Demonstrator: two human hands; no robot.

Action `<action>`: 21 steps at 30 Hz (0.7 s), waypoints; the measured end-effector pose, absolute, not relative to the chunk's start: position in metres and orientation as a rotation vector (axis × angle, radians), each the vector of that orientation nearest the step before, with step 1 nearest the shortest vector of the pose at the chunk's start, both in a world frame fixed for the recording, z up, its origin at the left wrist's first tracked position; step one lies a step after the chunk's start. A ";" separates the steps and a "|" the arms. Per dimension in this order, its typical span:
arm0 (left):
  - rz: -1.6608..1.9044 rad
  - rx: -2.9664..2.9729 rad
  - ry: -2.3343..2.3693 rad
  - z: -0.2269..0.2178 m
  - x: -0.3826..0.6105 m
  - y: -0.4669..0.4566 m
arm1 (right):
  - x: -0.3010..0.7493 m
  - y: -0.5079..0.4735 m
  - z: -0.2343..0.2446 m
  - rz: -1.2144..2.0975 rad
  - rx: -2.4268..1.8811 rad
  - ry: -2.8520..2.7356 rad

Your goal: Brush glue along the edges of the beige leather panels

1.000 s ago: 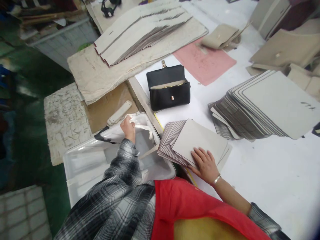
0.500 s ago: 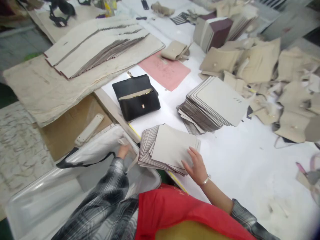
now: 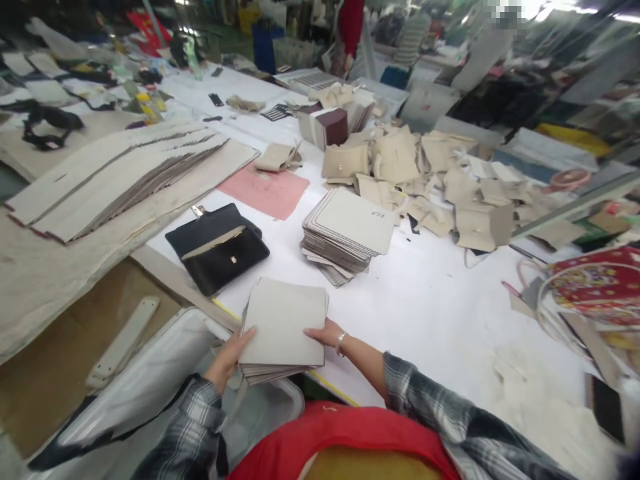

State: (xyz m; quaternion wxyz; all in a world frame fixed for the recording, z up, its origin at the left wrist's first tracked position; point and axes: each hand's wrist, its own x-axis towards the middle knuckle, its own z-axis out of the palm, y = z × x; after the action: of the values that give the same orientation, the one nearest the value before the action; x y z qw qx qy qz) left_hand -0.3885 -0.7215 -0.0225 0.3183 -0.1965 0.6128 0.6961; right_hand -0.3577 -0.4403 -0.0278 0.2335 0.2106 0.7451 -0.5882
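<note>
The left hand (image 3: 227, 360) is closed on the left edge of the stack of grey panels (image 3: 283, 323), fingers laid over the top sheet and the thumb out of sight beneath. The right hand (image 3: 325, 332) grips the opposite edge, fingers pressed to the side of the stack and the wrist resting low on the white table (image 3: 425, 313). The stack is held between the two hands at the near edge of the table, its near end projecting past that edge above the clear plastic bin (image 3: 150, 393). The top sheets sit flush, while the lower panels show slightly offset edges at the left and near sides, so alignment is judged nearly complete but not finished. Just beyond the held stack a second stack of panels (image 3: 347, 230) lies on the table, fanned and uneven, apart from both hands; it is judged unprocessed. A black handbag (image 3: 217, 247) lies to the left of it, flap open, with a pink sheet (image 3: 265, 192) behind. Further out, loose beige pieces (image 3: 425, 167) cover the table in an unsorted heap, and long fanned boards (image 3: 115, 173) occupy the far left
</note>
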 end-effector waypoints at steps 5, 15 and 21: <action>1.833 -0.403 1.656 -0.006 -0.387 -0.720 | -0.358 -0.434 -0.022 -1.783 0.745 1.646; 1.822 0.095 2.087 0.049 -0.389 -0.687 | -0.329 -0.380 0.039 -2.030 0.385 1.997; 1.733 0.157 2.053 0.032 -0.371 -0.646 | -0.300 -0.334 0.017 -1.874 0.048 2.238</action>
State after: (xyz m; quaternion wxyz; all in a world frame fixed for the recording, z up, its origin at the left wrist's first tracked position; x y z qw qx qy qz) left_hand -0.3707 -0.6460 0.0324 0.2233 0.0569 0.7435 0.6278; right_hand -0.2995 -0.3337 0.0170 0.1109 0.0164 0.7620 -0.6378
